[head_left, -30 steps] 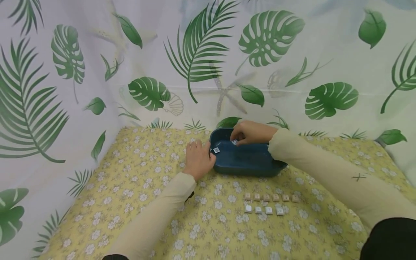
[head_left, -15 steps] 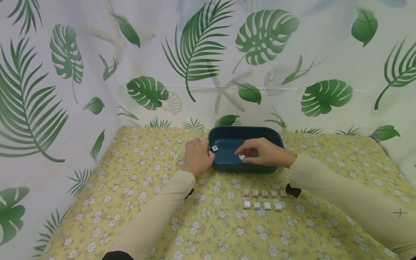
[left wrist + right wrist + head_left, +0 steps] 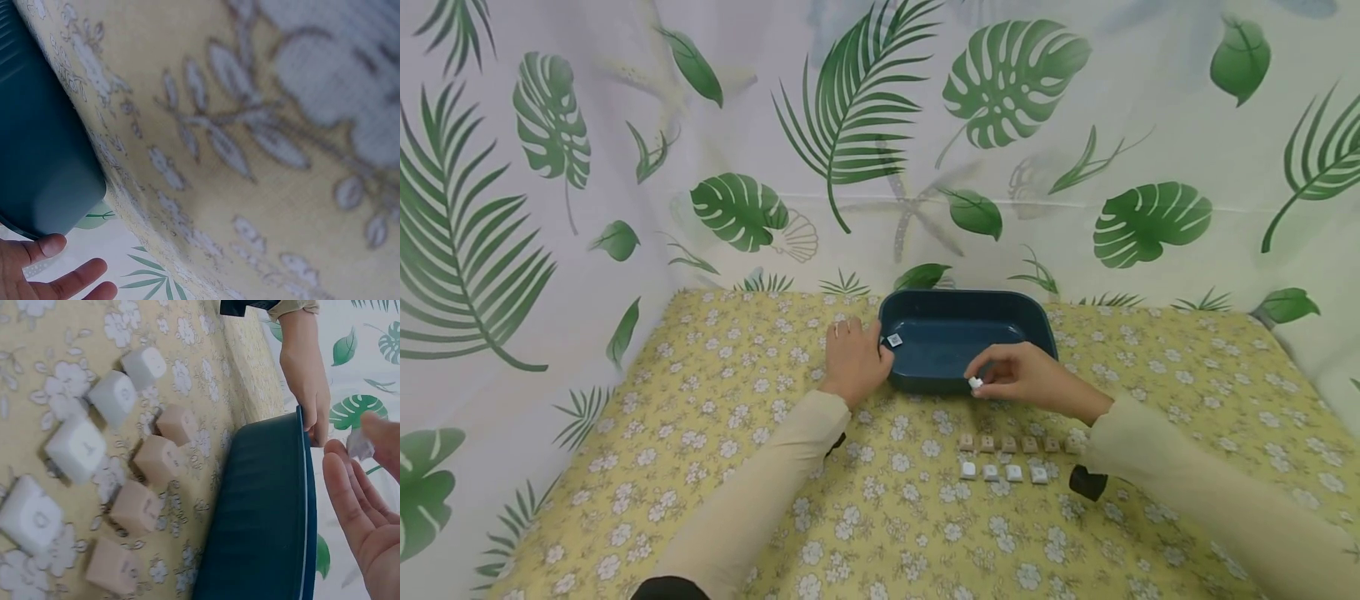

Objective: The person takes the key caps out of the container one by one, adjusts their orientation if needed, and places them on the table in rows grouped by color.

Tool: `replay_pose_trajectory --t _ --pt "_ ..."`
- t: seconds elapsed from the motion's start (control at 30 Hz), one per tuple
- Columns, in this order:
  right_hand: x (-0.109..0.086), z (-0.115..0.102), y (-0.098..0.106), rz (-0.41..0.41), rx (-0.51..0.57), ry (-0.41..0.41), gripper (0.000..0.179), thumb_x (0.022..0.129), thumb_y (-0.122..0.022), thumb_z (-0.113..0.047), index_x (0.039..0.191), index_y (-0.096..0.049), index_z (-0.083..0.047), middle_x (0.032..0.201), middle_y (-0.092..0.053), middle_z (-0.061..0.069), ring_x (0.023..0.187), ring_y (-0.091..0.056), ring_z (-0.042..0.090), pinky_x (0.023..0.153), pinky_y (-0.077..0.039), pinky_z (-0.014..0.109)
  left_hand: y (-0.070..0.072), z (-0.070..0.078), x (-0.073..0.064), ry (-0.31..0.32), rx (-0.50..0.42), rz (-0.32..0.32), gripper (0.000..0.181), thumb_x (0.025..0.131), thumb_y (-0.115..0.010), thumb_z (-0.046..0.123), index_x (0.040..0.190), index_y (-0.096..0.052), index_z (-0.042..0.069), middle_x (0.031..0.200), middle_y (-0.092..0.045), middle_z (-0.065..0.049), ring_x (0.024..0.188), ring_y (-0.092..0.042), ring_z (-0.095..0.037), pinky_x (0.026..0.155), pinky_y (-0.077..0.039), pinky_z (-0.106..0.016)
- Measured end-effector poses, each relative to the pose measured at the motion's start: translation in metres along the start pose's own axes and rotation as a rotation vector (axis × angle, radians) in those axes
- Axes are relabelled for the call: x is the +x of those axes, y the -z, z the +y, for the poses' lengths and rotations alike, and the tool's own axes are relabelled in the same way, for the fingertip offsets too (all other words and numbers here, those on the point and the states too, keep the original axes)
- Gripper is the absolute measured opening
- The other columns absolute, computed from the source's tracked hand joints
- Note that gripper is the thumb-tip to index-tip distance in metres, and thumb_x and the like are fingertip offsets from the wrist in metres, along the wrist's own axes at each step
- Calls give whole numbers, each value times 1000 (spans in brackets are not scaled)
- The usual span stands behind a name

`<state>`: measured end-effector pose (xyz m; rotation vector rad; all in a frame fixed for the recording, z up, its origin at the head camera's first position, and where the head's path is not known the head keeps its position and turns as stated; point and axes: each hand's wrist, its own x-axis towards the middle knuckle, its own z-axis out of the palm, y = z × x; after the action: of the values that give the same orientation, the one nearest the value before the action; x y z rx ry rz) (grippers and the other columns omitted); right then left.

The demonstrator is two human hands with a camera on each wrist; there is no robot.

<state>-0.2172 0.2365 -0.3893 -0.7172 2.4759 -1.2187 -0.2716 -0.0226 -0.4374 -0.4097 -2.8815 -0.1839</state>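
Note:
In the head view my left hand [image 3: 854, 360] holds the left rim of a dark blue plastic tub [image 3: 966, 301]. Its thumb lies over the edge while several fingers stretch out beyond the corner. At the tub's near right side, my right hand [image 3: 1026, 379] pinches a small white keycap [image 3: 975, 383] between thumb and fingertips, over the front rim. The right wrist view shows this keycap [image 3: 360, 445] between the fingertips. A small white square with a dark pattern [image 3: 894, 340] shows inside the tub's left end.
In front of the tub, a row of beige keycaps [image 3: 1008, 445] lies on the yellow flowered cloth [image 3: 760, 508]. A shorter row of white keycaps [image 3: 1014, 473] sits nearer me. Behind stands a white leaf-printed curtain [image 3: 737, 125].
My right hand has come up from inside the tub with the keycap and moved right and toward me, over the front rim. The left hand stays at the left rim.

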Motion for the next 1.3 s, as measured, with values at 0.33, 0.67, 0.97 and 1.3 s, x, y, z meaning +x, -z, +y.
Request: replay_pose_trajectory --t 0.33,0.67,0.97,1.3 --pt "-20 9 3 -65 212 -4 27 84 -66 -7 106 -58 5 114 -57 29 95 -67 15 81 -55 32 2 1 1 11 -19 -39 32 93 -44 26 120 -54 11 115 -57 -18 110 -52 -38 103 -35 -51" --pt "-45 21 7 -84 143 -9 22 88 -63 -13 106 -59 -1 113 -60 24 86 -66 21 74 -55 34 -1 1 2 11 1 -50 34 93 -43 27 122 -53 11 116 -57 -18 111 -52 -38 103 -35 -51" --pt "-73 31 12 -116 208 -86 30 90 -60 -12 114 -56 5 114 -56 29 84 -67 25 72 -55 38 -1 0 2 -2 -2 -17 31 92 -44 26 118 -53 10 112 -58 -18 107 -53 -38 100 -37 -52" --pt "-96 45 7 -19 101 -20 19 86 -65 -11 101 -59 -1 94 -69 13 62 -58 17 57 -49 28 -2 2 2 7 5 -32 31 92 -44 26 117 -53 10 112 -58 -18 107 -53 -38 100 -36 -51"
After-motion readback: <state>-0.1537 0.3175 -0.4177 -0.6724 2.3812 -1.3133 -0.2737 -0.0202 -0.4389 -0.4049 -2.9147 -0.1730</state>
